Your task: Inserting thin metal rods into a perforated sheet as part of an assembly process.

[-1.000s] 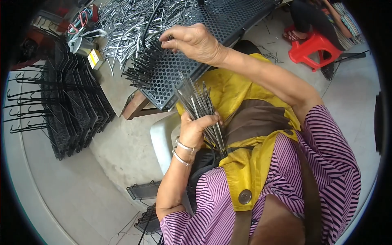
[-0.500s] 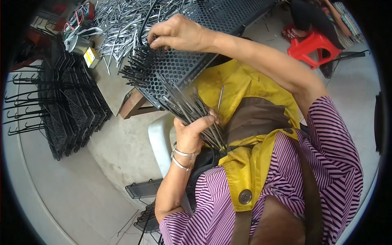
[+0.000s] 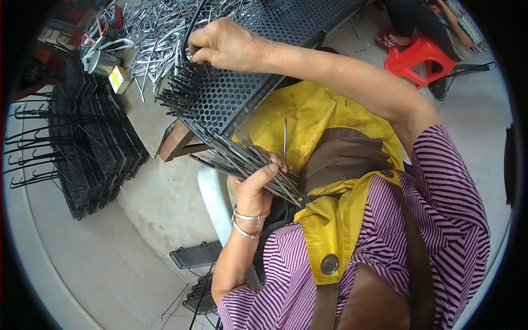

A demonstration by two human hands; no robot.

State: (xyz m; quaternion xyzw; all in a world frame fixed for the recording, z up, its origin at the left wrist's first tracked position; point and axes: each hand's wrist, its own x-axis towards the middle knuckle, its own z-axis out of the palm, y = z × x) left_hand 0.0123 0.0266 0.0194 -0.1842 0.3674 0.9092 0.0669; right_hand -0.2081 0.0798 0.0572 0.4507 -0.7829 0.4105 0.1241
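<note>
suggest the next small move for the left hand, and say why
Probably gather the bundle of metal rods more tightly: in the left hand, their far ends splay apart, and a lone rod stands off from the rest. The right hand is at the dark rods clustered on the perforated panel, so the left would likely do this alone.

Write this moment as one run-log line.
left hand: holding metal rods; right hand: over perforated panel, grip unclear; silver strips: heaped

Soft, even light; bowed edges, black corners; rods (image 3: 235,156) blurred at some tips
</note>
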